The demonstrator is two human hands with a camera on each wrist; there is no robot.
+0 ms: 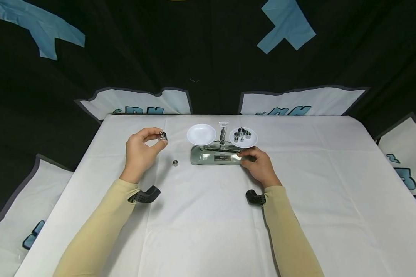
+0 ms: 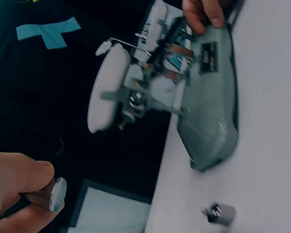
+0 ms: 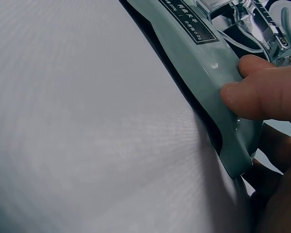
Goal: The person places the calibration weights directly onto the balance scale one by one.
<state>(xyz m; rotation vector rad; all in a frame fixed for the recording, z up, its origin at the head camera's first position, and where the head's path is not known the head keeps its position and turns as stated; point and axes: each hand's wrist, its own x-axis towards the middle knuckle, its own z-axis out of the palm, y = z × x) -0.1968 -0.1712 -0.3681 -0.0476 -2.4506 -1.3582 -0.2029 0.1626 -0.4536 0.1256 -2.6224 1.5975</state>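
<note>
A pan balance with a grey-green base [image 1: 208,158] stands on the white tabletop. My right hand [image 1: 258,164] grips the right end of the base, its thumb [image 3: 252,99] against the front face. To the left of the balance, my left hand [image 1: 142,152] pinches a shiny metal weight [image 1: 163,136] between thumb and fingers, raised above the cloth. Below the empty left pan [image 1: 201,134], a smaller knobbed weight [image 1: 175,163] sits on the table. Several metal weights [image 1: 241,132] of different sizes stand in the right pan [image 1: 253,141].
White cloth covers the table [image 1: 201,223]. A black curtain [image 1: 211,57] with blue tape patches hangs behind its far edge. White printed panels [image 1: 138,100] show at the back and sides. A dark wrist mount [image 1: 145,195] sits on each forearm.
</note>
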